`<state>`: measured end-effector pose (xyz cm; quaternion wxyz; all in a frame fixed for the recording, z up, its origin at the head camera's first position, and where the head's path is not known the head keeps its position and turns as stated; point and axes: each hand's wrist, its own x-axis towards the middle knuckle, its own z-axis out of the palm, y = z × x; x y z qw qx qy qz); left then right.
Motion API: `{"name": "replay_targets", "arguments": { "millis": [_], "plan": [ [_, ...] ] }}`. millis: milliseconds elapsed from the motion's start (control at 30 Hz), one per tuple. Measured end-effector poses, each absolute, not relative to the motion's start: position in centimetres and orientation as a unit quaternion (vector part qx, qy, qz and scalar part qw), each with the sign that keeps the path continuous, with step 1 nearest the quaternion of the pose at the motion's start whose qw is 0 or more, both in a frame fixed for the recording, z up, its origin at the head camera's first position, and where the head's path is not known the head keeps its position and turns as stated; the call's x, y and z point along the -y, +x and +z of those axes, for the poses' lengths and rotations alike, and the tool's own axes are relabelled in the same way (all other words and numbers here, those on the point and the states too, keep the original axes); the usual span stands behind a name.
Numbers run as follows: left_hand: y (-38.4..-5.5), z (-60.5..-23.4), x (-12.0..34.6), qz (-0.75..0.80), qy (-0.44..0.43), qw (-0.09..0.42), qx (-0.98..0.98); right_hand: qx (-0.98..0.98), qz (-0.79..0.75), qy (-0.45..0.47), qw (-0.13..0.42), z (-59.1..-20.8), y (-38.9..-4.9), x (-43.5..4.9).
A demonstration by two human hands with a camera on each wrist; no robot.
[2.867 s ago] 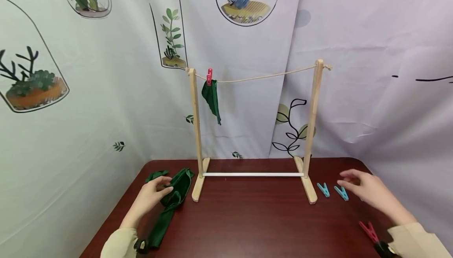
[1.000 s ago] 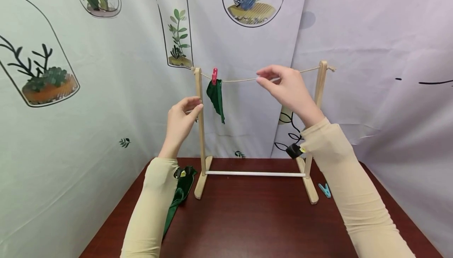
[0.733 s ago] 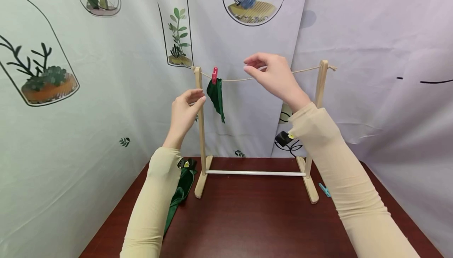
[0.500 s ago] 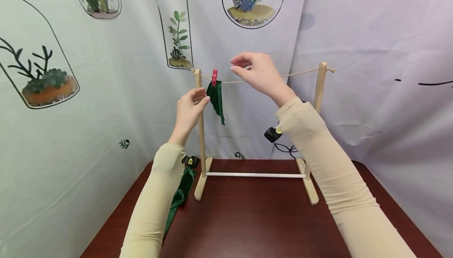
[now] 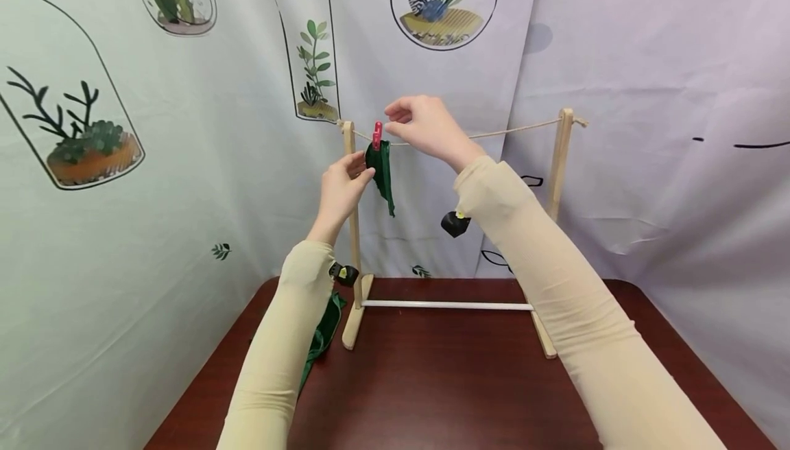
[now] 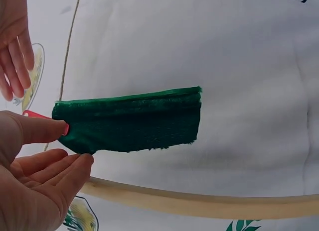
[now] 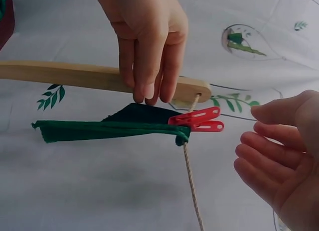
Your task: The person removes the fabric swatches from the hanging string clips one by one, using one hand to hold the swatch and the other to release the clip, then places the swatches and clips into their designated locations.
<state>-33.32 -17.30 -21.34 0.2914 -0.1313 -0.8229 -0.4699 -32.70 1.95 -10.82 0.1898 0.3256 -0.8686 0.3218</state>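
A small green cloth [image 5: 381, 174] hangs from the rope [image 5: 518, 131] near its left end. The red clothespin [image 5: 377, 136] clamps its top edge. My left hand [image 5: 343, 186] is at the cloth's left edge, thumb and fingers parted; in the right wrist view its fingertips [image 7: 148, 90] meet or nearly meet the cloth, and contact is unclear. Just right of the clothespin is my right hand [image 5: 428, 127], its fingers loosely bent and holding nothing. In the right wrist view a gap separates this right hand [image 7: 284, 156] from the clothespin [image 7: 199, 120].
The rope runs between two wooden posts, the left one [image 5: 354, 251] behind my left hand and the right one [image 5: 560, 162] farther off. A white rod [image 5: 447, 305] joins their feet. More green cloth [image 5: 322, 337] lies on the dark red table [image 5: 444, 381], partly behind my left sleeve.
My hands have left the green cloth and blue clothespins on the table and risen to the rope. The right hand has moved left to the red clothespin, the left hand right to the hanging cloth.
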Motion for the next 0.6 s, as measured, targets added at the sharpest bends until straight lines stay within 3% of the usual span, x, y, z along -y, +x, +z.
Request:
{"name": "replay_targets", "arguments": {
  "millis": [367, 600],
  "plan": [
    [-34.4, -22.0, 16.5, -0.483, -0.123, 0.285, 0.819, 0.884, 0.305, 0.315, 0.158, -11.3, -34.3, 0.0],
    [-34.8, -22.6, 16.1, -0.485, -0.112, 0.336, 0.800, 0.884, 0.307, 0.312, 0.160, -11.9, -35.2, 0.6]
  ]
}}
